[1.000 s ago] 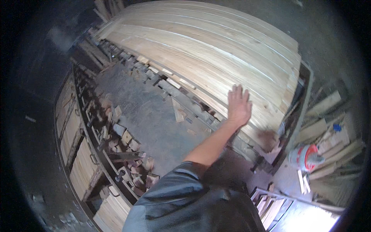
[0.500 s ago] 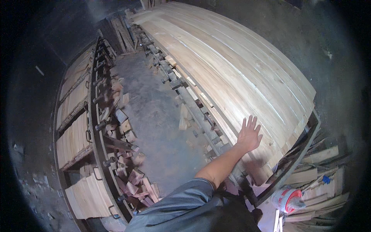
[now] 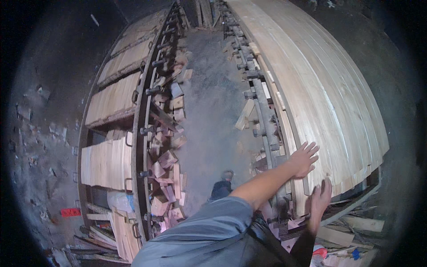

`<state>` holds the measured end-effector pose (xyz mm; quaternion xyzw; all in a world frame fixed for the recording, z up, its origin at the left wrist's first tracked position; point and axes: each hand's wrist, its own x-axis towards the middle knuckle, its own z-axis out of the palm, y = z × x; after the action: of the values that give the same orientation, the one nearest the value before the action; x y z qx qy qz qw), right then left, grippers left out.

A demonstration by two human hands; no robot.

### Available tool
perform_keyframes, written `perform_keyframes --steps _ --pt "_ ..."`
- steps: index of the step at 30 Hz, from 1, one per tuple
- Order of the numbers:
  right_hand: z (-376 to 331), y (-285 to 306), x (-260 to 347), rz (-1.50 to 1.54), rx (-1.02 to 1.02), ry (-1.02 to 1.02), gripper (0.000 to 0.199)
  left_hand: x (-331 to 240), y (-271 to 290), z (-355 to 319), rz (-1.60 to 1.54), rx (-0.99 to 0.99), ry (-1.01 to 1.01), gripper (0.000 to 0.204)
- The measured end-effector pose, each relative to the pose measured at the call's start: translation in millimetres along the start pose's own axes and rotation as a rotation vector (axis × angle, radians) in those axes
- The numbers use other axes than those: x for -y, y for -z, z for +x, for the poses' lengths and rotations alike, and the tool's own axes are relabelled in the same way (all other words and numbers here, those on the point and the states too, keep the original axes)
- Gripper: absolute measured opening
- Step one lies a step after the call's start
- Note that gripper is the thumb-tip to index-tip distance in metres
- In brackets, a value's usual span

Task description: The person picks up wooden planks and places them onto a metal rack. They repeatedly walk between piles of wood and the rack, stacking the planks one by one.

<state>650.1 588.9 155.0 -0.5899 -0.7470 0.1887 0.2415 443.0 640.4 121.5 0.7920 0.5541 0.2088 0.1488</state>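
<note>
Long pale wooden boards (image 3: 329, 102) lie side by side on a metal rack at my right. My left hand (image 3: 304, 160) rests on the near end of the inner boards, palm down, fingers spread. Just nearer to me, my right hand (image 3: 321, 198) is raised at the boards' end, fingers stretched upward and touching or nearly touching the end edge. Neither hand is closed round anything. A narrow strip of wood (image 3: 299, 210) shows below the inner edge of the boards.
Another metal rack (image 3: 141, 160) with shorter board panels (image 3: 106, 164) runs along the left. Wood offcuts (image 3: 167, 160) are heaped beside it. Clamp screws line both sides of the grey aisle floor (image 3: 209, 102). Scrap planks (image 3: 362, 222) lie at the lower right.
My view has turned right, so the racks sit differently in it. My left hand stays on the near board end, and my right hand has come into view beside it.
</note>
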Motion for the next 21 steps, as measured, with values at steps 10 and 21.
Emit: perform_keyframes --steps 10,21 --pt "39.3 -99.9 -17.4 -0.551 -0.017 -0.096 0.064 157.0 24.3 -231.3 -0.382 0.100 0.177 0.039" --pt "180.4 -178.5 40.7 -0.713 -0.048 -0.402 0.077 411.0 84.6 -377.7 -0.052 0.205 0.573 0.037"
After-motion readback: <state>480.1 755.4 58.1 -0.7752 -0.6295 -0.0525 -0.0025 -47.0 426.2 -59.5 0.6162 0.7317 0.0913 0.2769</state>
